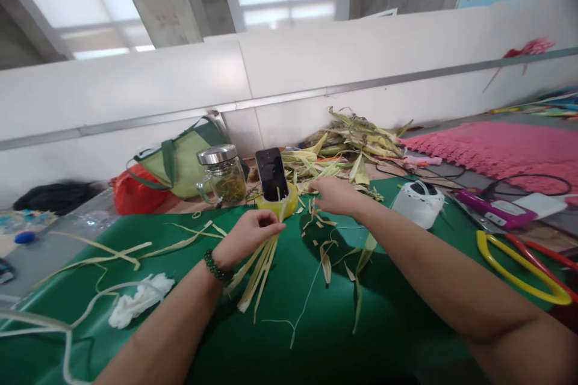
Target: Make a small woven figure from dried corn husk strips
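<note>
My left hand (253, 236), a green bead bracelet on its wrist, is closed around a bundle of pale corn husk strips (263, 271). Their long ends fan out below the fist over the green mat (235, 343), and a short tip sticks up above the fingers. Farther out, my right hand (333, 195) reaches over husk scraps (316, 216) near the husk pile, fingers bent together; whatever lies between them is too small to make out. A phone (271, 174) leans upright in a yellow tape roll (291, 207) between the hands.
Behind lies a heap of corn husks (356, 135). A lidded glass jar (223, 180) and green bag (185, 159) stand left. On the right are a white roll (418, 207), yellow-and-red-handled scissors (519, 274) and a purple device (497, 207). Crumpled tissue (139, 301) lies front left.
</note>
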Available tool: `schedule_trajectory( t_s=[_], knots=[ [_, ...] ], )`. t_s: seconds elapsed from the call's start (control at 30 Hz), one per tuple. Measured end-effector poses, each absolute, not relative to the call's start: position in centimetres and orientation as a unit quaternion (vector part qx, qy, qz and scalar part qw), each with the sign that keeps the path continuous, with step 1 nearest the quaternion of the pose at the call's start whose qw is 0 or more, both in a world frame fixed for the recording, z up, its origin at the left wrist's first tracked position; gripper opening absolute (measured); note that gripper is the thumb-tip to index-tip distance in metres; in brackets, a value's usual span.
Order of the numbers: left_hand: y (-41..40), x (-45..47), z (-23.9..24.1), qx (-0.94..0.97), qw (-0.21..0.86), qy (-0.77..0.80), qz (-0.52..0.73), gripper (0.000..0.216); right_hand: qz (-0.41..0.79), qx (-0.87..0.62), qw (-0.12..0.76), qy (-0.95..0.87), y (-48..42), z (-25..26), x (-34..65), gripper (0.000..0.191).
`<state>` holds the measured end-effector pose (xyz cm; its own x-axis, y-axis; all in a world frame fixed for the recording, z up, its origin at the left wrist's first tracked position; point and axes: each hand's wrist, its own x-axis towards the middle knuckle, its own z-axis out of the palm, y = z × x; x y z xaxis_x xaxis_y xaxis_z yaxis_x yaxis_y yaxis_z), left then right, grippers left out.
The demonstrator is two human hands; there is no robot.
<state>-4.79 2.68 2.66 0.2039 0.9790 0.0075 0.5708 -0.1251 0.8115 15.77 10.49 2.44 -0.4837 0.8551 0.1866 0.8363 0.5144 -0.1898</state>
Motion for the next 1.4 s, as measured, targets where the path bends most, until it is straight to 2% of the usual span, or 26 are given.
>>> schedule_trajectory(
  t_s=[0.1,0.17,0.23,0.3,0.37,0.43,0.53,0.6,0.63,0.7,0.8,0.87,0.93,1.0,1.07,1.2,1.27,1.4],
  knots=[
    [2.4,-5.2,3.4,0.577,0.462,0.524,0.423,0.032,0.048,-0.4,0.33,-0.854,9.1,3.2,15.3,0.017],
    [2.2,-5.2,3.5,0.513,0.515,0.495,0.476,0.036,0.127,-0.303,0.398,-0.856,7.7,3.4,14.5,0.008],
    [2.2,-5.0,3.3,0.485,0.538,0.474,0.501,0.039,0.241,-0.241,0.4,-0.851,6.3,3.2,13.6,0.004],
    [2.3,-5.0,3.0,0.488,0.538,0.463,0.508,0.038,0.355,-0.221,0.37,-0.83,5.5,2.8,12.8,0.01],
    [2.6,-5.1,2.8,0.508,0.512,0.474,0.505,0.037,0.406,-0.232,0.339,-0.816,5.4,2.4,12.5,0.012],
    [2.9,-5.6,2.8,0.541,0.409,0.509,0.53,0.037,0.387,-0.254,0.311,-0.83,6.1,2.4,12.9,0.009],
    [3.1,-6.5,3.1,0.615,0.094,0.533,0.573,0.044,0.272,-0.278,0.254,-0.885,7.5,3.1,14.2,0.005],
    [2.9,-6.6,3.2,0.687,-0.054,0.513,0.511,0.043,0.168,-0.282,0.205,-0.922,8.0,3.7,14.9,0.011],
    [2.7,-6.5,3.1,0.73,-0.074,0.505,0.454,0.038,0.123,-0.279,0.186,-0.934,8.0,3.8,15.1,0.013],
    [2.4,-6.0,2.7,0.81,-0.018,0.495,0.315,0.027,0.067,-0.26,0.171,-0.948,7.9,3.9,15.2,0.016],
    [2.2,-5.1,2.1,0.837,0.189,0.48,0.183,0.038,-0.016,-0.203,0.215,-0.955,7.3,3.8,14.9,0.018],
    [2.3,-4.8,1.9,0.797,0.318,0.47,0.205,0.041,-0.097,-0.174,0.301,-0.933,7.1,3.8,14.8,0.019],
    [2.4,-4.6,1.8,0.733,0.406,0.459,0.295,0.037,-0.151,-0.167,0.427,-0.876,6.9,4.0,14.8,0.016],
    [2.4,-4.4,1.8,0.659,0.462,0.447,0.391,0.036,-0.142,-0.182,0.539,-0.81,6.7,4.0,14.8,0.012],
    [2.3,-4.1,1.7,0.602,0.493,0.436,0.452,0.038,-0.07,-0.202,0.584,-0.783,6.4,3.6,14.5,0.014],
    [2.0,-3.2,1.4,0.617,0.48,0.429,0.453,0.039,0.092,-0.274,0.496,-0.819,5.9,2.3,13.2,0.021],
    [1.9,-2.9,1.4,0.632,0.463,0.434,0.445,0.038,0.12,-0.31,0.453,-0.827,5.8,2.0,12.7,0.022],
    [1.7,-2.8,1.8,0.66,0.422,0.444,0.435,0.038,0.16,-0.295,0.427,-0.84,5.8,2.5,12.7,0.027]
  ],
)
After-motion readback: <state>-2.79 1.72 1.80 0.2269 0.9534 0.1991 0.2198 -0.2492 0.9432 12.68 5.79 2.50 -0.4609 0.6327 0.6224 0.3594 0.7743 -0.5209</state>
